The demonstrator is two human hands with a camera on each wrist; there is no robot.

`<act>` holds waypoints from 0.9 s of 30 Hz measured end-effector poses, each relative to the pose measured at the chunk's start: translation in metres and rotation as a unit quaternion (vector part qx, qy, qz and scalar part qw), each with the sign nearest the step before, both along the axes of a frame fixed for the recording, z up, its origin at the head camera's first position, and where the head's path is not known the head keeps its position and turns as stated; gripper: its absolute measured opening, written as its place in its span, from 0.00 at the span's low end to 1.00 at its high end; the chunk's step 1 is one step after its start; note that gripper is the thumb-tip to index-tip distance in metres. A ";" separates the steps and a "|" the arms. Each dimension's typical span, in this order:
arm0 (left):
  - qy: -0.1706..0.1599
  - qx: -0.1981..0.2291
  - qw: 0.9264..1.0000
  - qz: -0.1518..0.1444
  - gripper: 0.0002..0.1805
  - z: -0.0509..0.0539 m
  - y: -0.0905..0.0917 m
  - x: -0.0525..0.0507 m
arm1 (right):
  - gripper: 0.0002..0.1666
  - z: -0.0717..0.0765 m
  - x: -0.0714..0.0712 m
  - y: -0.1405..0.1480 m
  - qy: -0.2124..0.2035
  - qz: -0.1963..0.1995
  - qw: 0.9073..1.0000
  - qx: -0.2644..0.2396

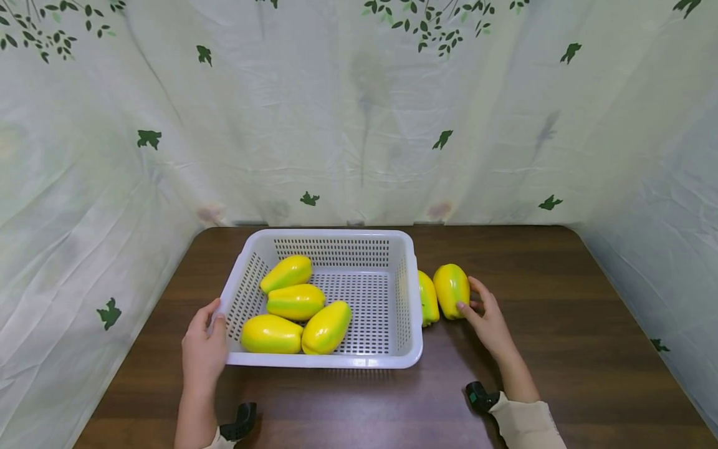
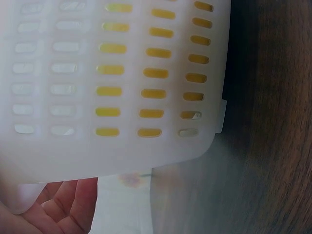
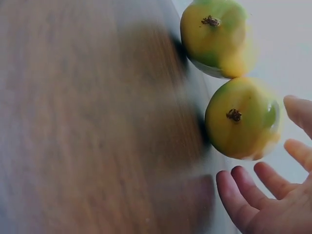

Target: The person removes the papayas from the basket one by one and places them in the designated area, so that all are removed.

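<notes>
A white plastic basket with slotted walls stands on the table. Several yellow papayas lie inside, towards its left half. At the basket's left rim, my left hand grips the edge; the left wrist view shows curled fingers behind that rim. Two more papayas are outside to the right: one papaya partly hidden by the basket wall, and beside it another papaya. My right hand is at the outer one, its fingers spread around the near right side; the right wrist view shows a small gap between fingertips and fruit.
The brown wooden table extends to both sides and the front. A pale curtain with leaf prints hangs behind and at the sides. Black wrist devices sit near both cuffs.
</notes>
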State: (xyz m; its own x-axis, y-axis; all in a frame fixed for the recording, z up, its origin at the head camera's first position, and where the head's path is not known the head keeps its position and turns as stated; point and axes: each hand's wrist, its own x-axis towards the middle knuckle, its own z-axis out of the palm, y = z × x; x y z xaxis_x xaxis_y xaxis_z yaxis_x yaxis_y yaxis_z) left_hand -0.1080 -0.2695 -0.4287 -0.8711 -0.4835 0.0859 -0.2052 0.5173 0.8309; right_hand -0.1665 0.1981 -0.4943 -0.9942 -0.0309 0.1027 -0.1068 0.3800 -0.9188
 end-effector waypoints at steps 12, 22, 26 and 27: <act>-0.008 -0.001 1.000 0.005 0.24 0.003 0.003 0.001 | 0.35 0.024 0.005 -0.003 0.040 -0.023 0.998 -0.032; -0.005 -0.005 1.000 0.014 0.26 -0.011 -0.004 -0.003 | 0.35 0.073 0.012 -0.023 0.100 0.010 0.994 -0.036; -0.001 -0.006 1.000 0.012 0.26 -0.012 -0.006 -0.003 | 0.35 0.073 0.003 -0.025 0.105 0.017 0.994 -0.024; 0.004 -0.005 1.000 0.008 0.26 -0.011 -0.005 -0.003 | 0.36 0.074 0.000 -0.026 0.107 0.020 0.994 -0.021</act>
State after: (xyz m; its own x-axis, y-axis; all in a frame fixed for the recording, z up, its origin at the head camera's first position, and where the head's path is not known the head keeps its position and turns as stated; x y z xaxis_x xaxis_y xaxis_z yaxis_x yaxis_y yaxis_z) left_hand -0.1112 -0.2749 -0.4400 -0.8624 -0.4967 0.0976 -0.2070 0.5220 0.8274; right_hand -0.1664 0.1724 -0.4203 -0.9473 -0.0618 0.3144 -0.3165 0.3334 -0.8881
